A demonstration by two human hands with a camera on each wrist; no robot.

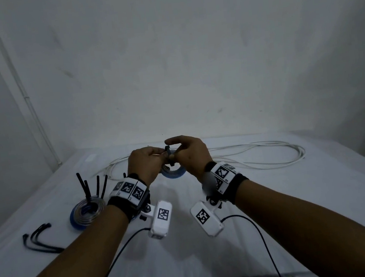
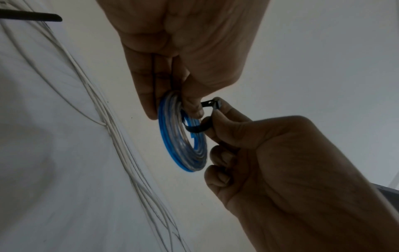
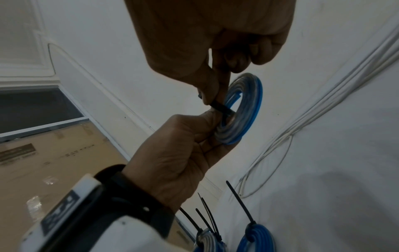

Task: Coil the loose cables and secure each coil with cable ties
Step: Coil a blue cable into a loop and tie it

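Observation:
A small coil of blue and clear cable (image 1: pixel 173 173) is held up over the middle of the table. My left hand (image 1: pixel 161 156) grips its upper rim between thumb and fingers, as the left wrist view shows for this coil (image 2: pixel 182 150). A black cable tie (image 2: pixel 194 128) loops through the coil's hole and round its rim. My right hand (image 1: pixel 175 150) pinches the tie's head end (image 3: pixel 222 109) between thumb and forefinger, its other fingers curled. A long loose white cable (image 1: pixel 254 154) lies spread across the far side of the table.
Two tied coils (image 1: pixel 86 210) lie at the left, their black tie tails sticking up. Spare black ties (image 1: pixel 40 240) lie nearer the left front edge. The white-covered table (image 1: pixel 213 249) meets a white wall behind. Black wrist-camera leads trail off the front edge.

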